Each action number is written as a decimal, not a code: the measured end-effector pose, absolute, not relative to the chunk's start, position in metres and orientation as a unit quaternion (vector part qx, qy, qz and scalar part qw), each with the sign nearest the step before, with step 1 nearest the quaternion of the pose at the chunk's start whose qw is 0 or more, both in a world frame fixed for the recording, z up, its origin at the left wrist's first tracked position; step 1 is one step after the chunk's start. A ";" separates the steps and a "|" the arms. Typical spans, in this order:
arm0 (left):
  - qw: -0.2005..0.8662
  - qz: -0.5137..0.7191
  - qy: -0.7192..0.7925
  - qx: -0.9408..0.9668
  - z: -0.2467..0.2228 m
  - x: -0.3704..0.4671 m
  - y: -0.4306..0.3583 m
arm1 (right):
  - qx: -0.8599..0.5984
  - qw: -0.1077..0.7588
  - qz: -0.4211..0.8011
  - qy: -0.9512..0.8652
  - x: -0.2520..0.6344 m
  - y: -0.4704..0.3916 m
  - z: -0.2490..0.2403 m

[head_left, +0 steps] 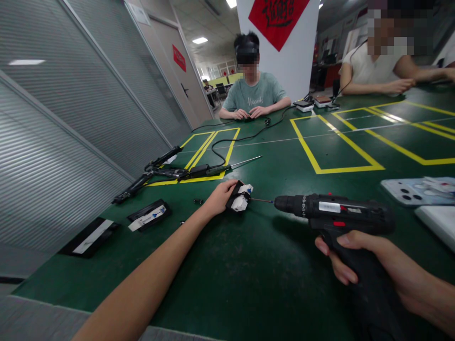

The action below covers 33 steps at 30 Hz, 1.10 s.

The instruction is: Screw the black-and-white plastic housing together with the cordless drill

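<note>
My right hand (366, 258) is wrapped round the handle of a black cordless drill (341, 213), which lies level and points left. From its chuck a long thin bit (262, 201) reaches to a small black-and-white part (242, 199). My left hand (223, 196) grips that part from the left side, with some fingers hidden behind it. Blue spots show on its white face. Whether the bit's tip touches the part or sits inside it, I cannot tell.
Left on the green table (220, 270) lie a black tray with white strip (149, 215), a flat black piece (88, 237), a black folding stand (149, 175) and a corded screwdriver-like tool (213, 170). Phone (408, 192) at right. Two people (256, 90) sit opposite.
</note>
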<state>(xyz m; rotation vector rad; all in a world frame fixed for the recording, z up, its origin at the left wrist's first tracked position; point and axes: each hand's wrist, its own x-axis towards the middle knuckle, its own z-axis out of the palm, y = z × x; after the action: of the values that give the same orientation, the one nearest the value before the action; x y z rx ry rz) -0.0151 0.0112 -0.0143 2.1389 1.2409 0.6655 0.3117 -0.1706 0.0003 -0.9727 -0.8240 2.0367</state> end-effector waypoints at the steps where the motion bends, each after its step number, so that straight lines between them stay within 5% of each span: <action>1: 0.286 0.249 0.464 0.800 -0.014 -0.015 0.011 | -0.380 0.361 0.789 -0.320 0.311 -0.171 0.001; 33: 0.283 0.240 0.470 0.801 -0.011 -0.016 0.009 | -0.360 0.363 0.792 -0.333 0.310 -0.171 -0.001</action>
<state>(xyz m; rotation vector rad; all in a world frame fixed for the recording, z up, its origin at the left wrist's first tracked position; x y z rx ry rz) -0.0163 0.0091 -0.0113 2.1442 1.2568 0.6434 0.3100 -0.1707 -0.0011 -0.9269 -0.8574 2.0393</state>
